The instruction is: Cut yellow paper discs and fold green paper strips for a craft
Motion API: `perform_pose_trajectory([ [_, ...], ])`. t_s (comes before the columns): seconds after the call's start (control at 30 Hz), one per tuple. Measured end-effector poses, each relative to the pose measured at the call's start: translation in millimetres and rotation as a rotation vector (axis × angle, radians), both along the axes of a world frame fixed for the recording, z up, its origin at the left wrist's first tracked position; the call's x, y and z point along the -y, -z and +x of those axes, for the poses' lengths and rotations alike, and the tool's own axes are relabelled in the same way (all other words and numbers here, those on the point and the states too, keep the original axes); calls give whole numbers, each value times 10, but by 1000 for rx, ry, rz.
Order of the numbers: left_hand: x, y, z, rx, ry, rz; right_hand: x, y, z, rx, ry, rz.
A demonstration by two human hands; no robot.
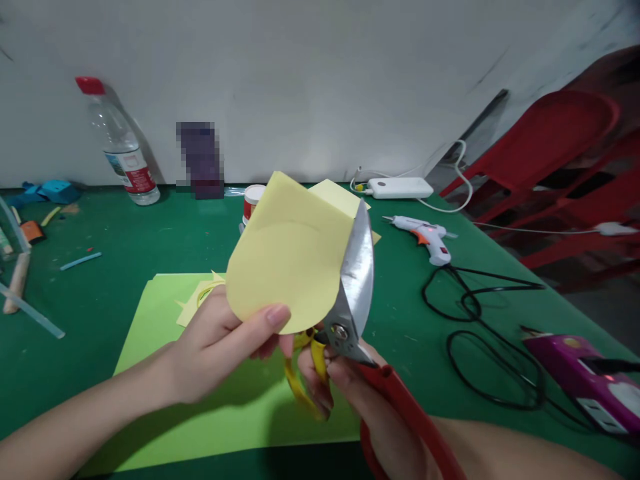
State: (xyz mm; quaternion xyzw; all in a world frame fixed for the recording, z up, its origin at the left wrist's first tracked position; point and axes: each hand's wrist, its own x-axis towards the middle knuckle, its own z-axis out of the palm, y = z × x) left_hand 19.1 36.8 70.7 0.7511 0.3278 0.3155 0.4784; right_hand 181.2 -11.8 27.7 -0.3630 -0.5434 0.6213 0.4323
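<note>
Head view shows the left hand pinching a pale-yellow, partly rounded paper piece above the lime-green rectangular sheet on the green table, while the right hand grips red-handled metal scissors at the paper's right edge.

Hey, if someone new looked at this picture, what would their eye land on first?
Probably the pale yellow paper in the middle, pinched in the left hand, with the big red-handled scissors in the right hand, at the paper's right edge. After that, likely the red chair at far right and the red-capped bottle near the wall on the left.
</note>
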Motion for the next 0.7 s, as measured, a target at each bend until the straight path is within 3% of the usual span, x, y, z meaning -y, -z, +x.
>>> perform_pose_trajectory([
  [0.3, 19, 0, -35, 51, 18, -77, -9, -2, 15, 58, 39, 36],
  [0.53, 15, -47, -49, 38, 7, -40, -23, 13, 31, 12, 24, 68],
  [0.7, 24, -48, -27, 45, 24, 49, -11, -60, 70, 93, -25, 85],
])
